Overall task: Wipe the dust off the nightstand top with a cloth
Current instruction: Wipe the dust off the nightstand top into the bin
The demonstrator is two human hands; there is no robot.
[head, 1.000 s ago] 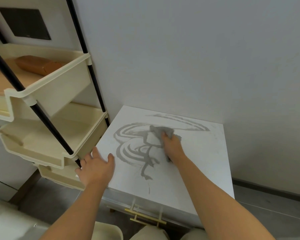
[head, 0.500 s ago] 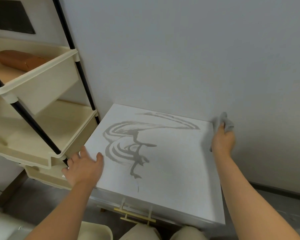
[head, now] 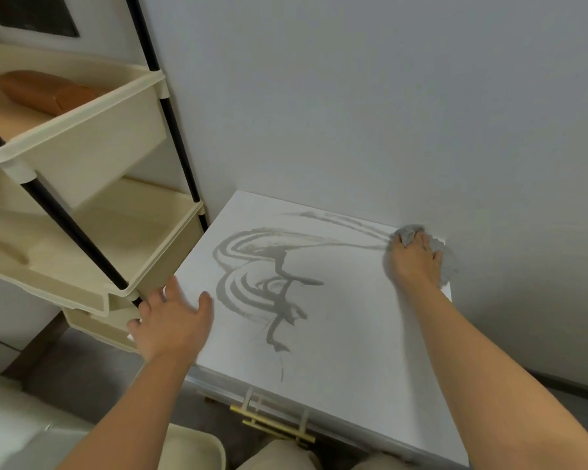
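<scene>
The white nightstand top (head: 353,327) carries grey curved smear marks (head: 269,290) across its left and middle. My right hand (head: 416,262) presses a grey cloth (head: 408,232) flat onto the top's far right corner, against the wall. The cloth bunches out past my fingertips and along the right side of the hand. My left hand (head: 172,320) rests with fingers spread on the top's left edge, holding nothing.
A cream tiered trolley (head: 92,212) with black posts stands close on the left, touching the nightstand's side; a brown case (head: 48,91) lies in its upper tray. A gold drawer handle (head: 272,424) sticks out below the front edge. The grey wall (head: 387,113) runs behind.
My right hand swept the cloth from the middle of the top to the right edge, lifted it there, and now presses it down on the far right corner. The left hand stayed put.
</scene>
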